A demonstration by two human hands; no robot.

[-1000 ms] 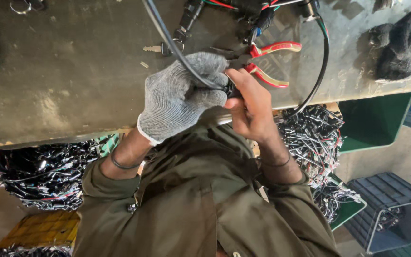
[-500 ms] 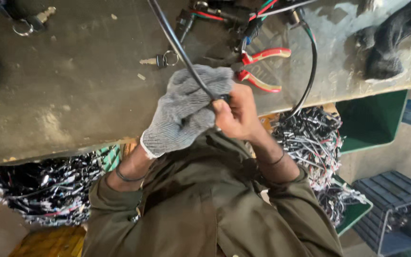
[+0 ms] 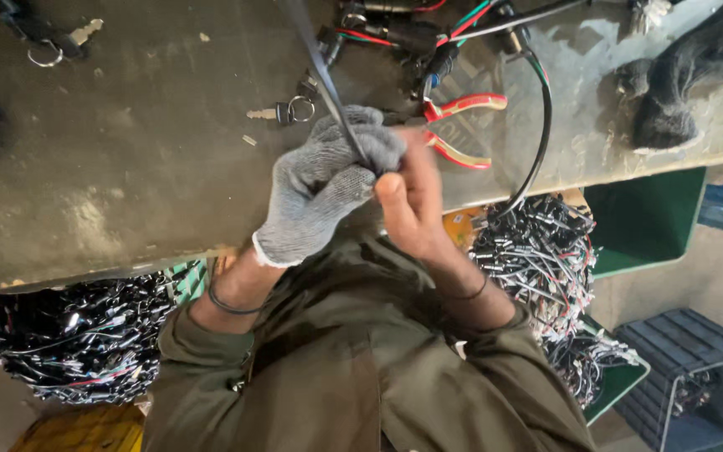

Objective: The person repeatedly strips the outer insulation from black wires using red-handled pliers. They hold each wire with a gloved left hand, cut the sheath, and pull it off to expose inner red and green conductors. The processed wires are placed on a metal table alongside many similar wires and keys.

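Observation:
My left hand [image 3: 324, 188], in a grey knit glove, is closed around a black cable [image 3: 328, 84] that runs up and away to the top of the view. My bare right hand [image 3: 412, 201] presses against the glove and pinches the same cable where it comes out of the glove. Both hands are held together over the near edge of the worn workbench [image 3: 127, 184], above my olive jacket. Red-handled pliers [image 3: 462, 130] lie on the bench just beyond my right hand. How the cable ends inside my grip is hidden.
A key on a ring [image 3: 282, 111] lies left of the cable. Switch parts with red, green and black wires [image 3: 428, 33] and a black rag [image 3: 679, 75] sit further back. Below the bench are bins of wire bundles [image 3: 537, 259], a green bin [image 3: 646, 218] and a dark crate [image 3: 696, 368].
My joined hands have drawn back from the pliers toward my body, still gripping the cable. The view has shifted, showing more of the bench top and the key.

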